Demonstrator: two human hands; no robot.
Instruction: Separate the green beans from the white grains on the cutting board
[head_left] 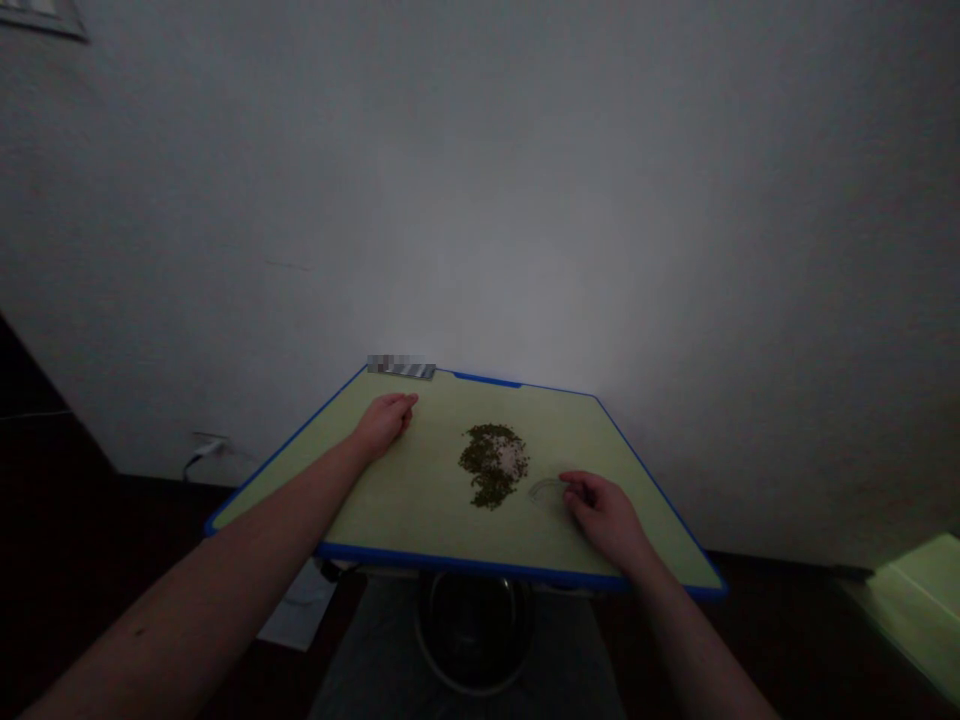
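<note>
A small pale green table with a blue rim (420,500) stands against a white wall. A heap of small dark green grains mixed with a pale patch (493,462) lies near its middle. My left hand (384,420) rests on the far left of the tabletop, fingers together and curled loosely, holding nothing that I can see. My right hand (604,512) lies to the right of the heap, fingers bent, touching the rim of a small clear round dish (546,490).
A round metal bowl (474,630) sits on the floor below the table's near edge. A white paper (298,610) lies on the dark floor at the left. A wall socket with a plug (204,448) is low on the wall. Another green surface (919,600) shows at far right.
</note>
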